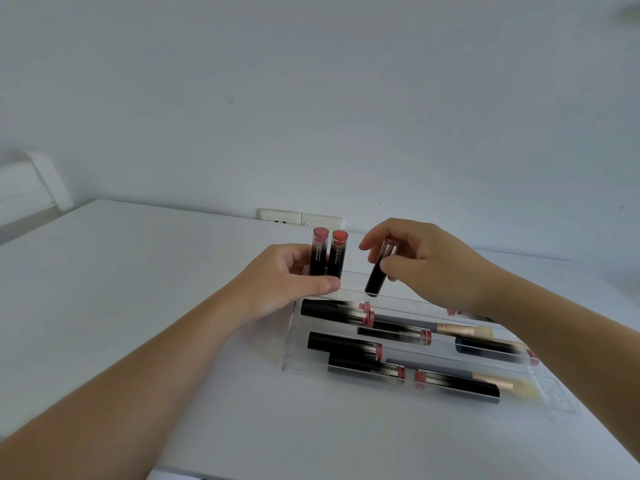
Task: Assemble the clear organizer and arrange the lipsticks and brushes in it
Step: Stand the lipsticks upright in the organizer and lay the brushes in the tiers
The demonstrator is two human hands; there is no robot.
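Clear organizer (289,355) sits on the white bench (138,289), stepped tiers rising toward the wall. Left hand (294,282) curled round two upright lipsticks (327,258), pink-red ends up, held side by side and touching at the organizer's back left corner. Right hand (426,261) pinches a third lipstick (377,271) between thumb and fingers, tilted, black base pointing down just above the back tier; contact with the tier cannot be judged. Lower tiers hold several lipsticks lying flat and two grey-handled brushes (450,329), pale bristles to the right. Wall socket (299,220) behind the bench.
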